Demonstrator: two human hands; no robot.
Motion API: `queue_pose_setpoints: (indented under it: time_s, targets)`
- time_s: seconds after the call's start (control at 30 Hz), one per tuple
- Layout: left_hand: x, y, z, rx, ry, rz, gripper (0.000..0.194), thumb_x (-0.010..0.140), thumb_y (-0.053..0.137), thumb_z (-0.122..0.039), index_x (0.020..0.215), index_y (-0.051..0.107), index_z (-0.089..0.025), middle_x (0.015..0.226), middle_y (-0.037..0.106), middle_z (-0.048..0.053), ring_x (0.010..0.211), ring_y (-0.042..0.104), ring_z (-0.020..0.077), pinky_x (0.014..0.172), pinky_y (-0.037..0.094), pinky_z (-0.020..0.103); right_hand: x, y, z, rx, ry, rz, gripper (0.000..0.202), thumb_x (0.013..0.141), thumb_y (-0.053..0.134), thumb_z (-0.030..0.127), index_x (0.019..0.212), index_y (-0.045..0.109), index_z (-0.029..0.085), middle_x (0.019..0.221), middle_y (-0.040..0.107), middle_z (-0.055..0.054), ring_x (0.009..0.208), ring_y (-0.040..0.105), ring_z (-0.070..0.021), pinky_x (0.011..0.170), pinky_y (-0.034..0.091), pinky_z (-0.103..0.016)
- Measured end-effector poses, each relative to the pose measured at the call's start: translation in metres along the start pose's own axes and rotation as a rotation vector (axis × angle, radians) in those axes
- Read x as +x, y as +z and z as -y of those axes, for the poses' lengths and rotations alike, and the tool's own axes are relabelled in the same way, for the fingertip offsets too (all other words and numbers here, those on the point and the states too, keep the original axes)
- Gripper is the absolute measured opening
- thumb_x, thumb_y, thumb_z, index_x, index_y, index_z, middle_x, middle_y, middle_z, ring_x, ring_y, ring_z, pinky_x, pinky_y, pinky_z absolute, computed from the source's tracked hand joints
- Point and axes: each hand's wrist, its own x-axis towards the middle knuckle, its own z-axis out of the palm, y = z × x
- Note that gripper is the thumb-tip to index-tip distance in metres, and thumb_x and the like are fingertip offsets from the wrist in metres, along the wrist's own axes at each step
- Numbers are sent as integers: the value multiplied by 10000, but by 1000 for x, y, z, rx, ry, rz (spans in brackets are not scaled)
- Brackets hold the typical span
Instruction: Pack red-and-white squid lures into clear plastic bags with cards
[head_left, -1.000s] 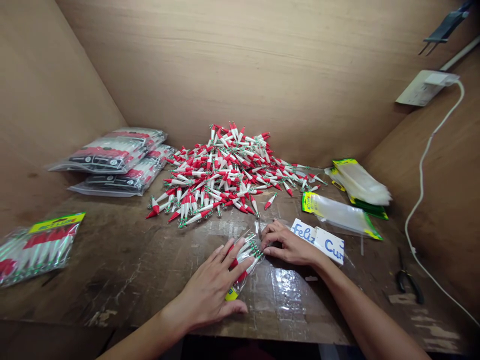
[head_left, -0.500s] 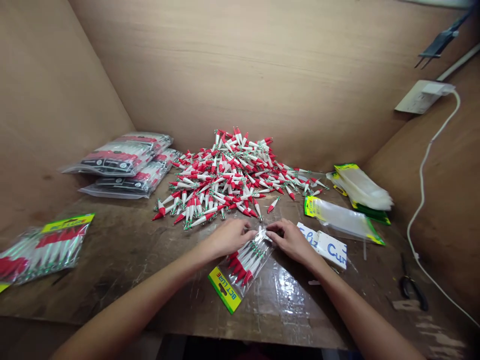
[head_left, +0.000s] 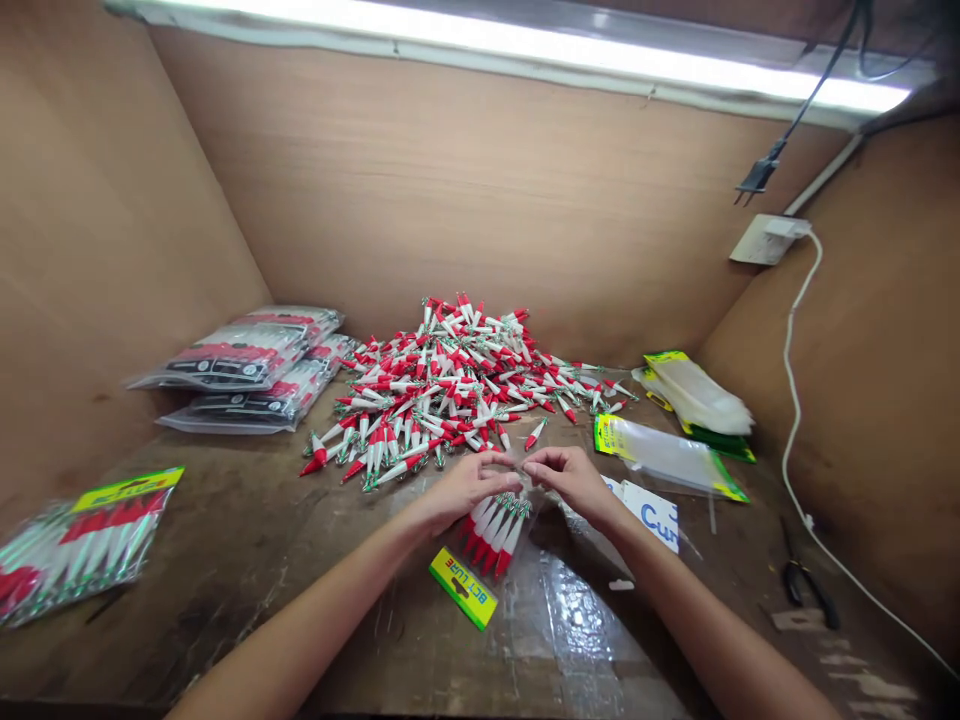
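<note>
A clear plastic bag [head_left: 525, 548] with a yellow and green BCT LURE header [head_left: 463, 588] lies in front of me, header end toward me. Several red and white fishing lures [head_left: 491, 535] sit side by side in it, their green hooks pointing away from me. At the bag's far end, my left hand [head_left: 476, 485] has its fingers closed on the plastic edge. Close beside it, my right hand [head_left: 568, 480] pinches the same end with thumb and forefinger. The fingertips nearly meet, and the exact fold of plastic between them is hard to make out.
A big heap of loose lures [head_left: 442, 390] lies behind the hands. Filled bags [head_left: 240, 365] are stacked back left, and packed lures [head_left: 97, 540] lie front left. At right are empty bags [head_left: 675, 455], a lettered white card [head_left: 651, 515], pliers [head_left: 808, 590] and a white cable [head_left: 795, 400].
The camera view has tilted up, bringing the lamp into sight. Both hands stay at the bag's far end with fingertips closer together; the white strip seen between them no longer shows.
</note>
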Motion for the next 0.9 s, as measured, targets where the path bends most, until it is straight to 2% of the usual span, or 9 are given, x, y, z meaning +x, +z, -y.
queue_pose_setpoints:
  time_s: [0.13,0.3,0.4,0.5,0.6,0.67,0.73,0.83,0.9]
  targets:
    - [-4,-3,-5,-138,-45,22,437,798,764,-486,995,753,-97,991,764,149,864,710,245,756,503,311,14,-4,20,3,-91,18,287,841,736,413,957,767,152,778,696,-22,671,580,-141,668,453,-272]
    - [-9,-11,-8,-238,-27,-29,403,798,750,-451,1021,774,-117,1044,763,155,917,705,264,774,516,324,24,3,39,53,-188,-5,336,844,743,391,1106,726,181,765,675,-3,672,591,-143,662,457,-272]
    - [-13,-18,-13,-248,34,-43,450,851,693,-494,1106,762,-129,1127,746,157,1032,681,284,829,506,323,25,11,54,46,-251,-48,357,873,716,374,1183,695,197,732,650,13,655,569,-136,618,434,-254]
    - [-15,-24,-17,-231,58,-9,555,883,634,-579,1235,710,-157,1148,736,154,1062,673,303,817,510,342,29,17,68,25,-257,-43,335,868,719,358,1156,696,189,710,631,22,608,539,-123,575,421,-244]
    - [-15,-26,-13,-175,73,38,550,750,821,-470,1196,723,-162,1091,746,129,1009,678,291,771,503,314,33,20,76,28,-262,-73,340,872,709,359,1161,682,183,715,636,14,631,568,-137,582,447,-250]
    - [-12,-25,-7,-128,87,42,492,633,914,-349,1048,762,-134,965,757,99,887,685,256,724,484,284,34,20,77,51,-284,-112,376,882,697,367,1211,655,190,737,645,7,674,596,-152,606,465,-257]
    - [-8,-24,0,-92,110,5,410,621,917,-341,923,767,-108,858,747,77,778,673,223,696,469,277,32,18,70,80,-318,-181,439,894,684,380,1289,603,207,800,663,-4,736,614,-163,661,481,-269]
    - [-2,-23,6,-57,169,-107,412,701,863,-397,974,751,-110,902,746,79,800,668,220,732,469,289,24,16,46,62,-302,-274,477,905,658,427,1324,571,217,962,684,-41,844,620,-184,740,485,-289]
    - [1,-23,8,-38,196,-172,438,729,841,-417,1030,737,-117,942,746,85,830,666,228,741,468,291,17,17,25,2,-213,-211,438,867,690,443,1225,630,197,983,688,-53,829,619,-191,723,478,-288]
